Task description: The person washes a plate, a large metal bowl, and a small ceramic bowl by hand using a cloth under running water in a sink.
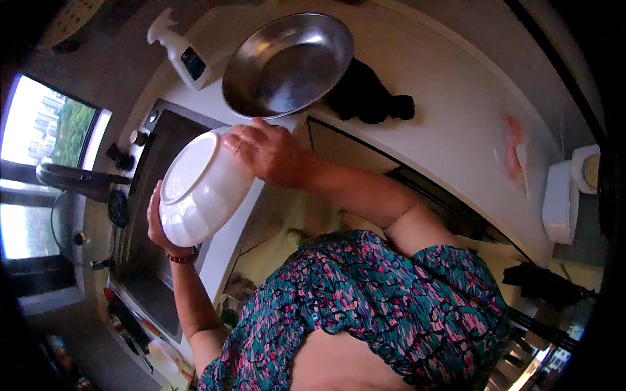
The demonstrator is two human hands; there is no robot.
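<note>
Over the dark kitchen sink (151, 244), a white bowl (215, 190) is held tilted on its side, with its foot ring turned to the upper left. My left hand (159, 220), with a red bead bracelet at the wrist, grips the bowl's far left side; most of its fingers are hidden. On the opposite side, my right hand (266, 154) clasps the bowl near its rim. The bowl's inside is hidden from view. Just above my right hand, a stainless steel basin (293, 68) rests on the white counter, partly over a black cloth-like thing (371, 95).
A white spray bottle (178, 51) stands by the basin. The tap (83, 178) is at the left, before the window. A white spoon (523, 168) lies on the right counter near a white container (561, 203). Knives (129, 327) and a board lie lower left.
</note>
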